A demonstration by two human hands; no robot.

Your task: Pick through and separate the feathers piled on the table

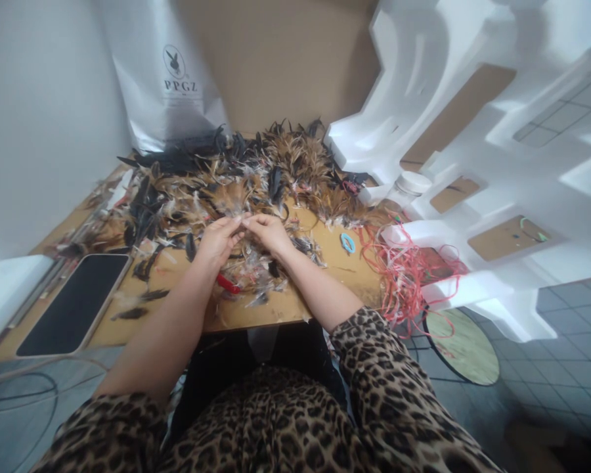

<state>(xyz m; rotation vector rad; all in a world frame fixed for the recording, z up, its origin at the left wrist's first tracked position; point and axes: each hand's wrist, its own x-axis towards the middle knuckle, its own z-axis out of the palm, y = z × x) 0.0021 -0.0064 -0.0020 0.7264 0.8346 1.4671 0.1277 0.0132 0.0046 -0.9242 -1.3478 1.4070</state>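
Note:
My left hand (219, 240) and my right hand (268, 233) meet over the middle of the table, fingertips pinched close together. A small fan of brown feathers (232, 196) sticks up just beyond the fingertips, and both hands appear to grip its base. The exact grip is too small to make out. Loose black and brown feathers (295, 157) lie heaped behind the hands. Pale, fluffy feather scraps (256, 269) are scattered below them. Beside my left wrist lies a red curved object (228, 284).
A phone (73, 305) lies at the left beside a white box (10, 295). To the right are a light blue ring (347, 243), tangled red string (404, 276), a lidded jar (408, 190) and large white foam pieces (512, 144). A silvery bag (172, 79) stands behind.

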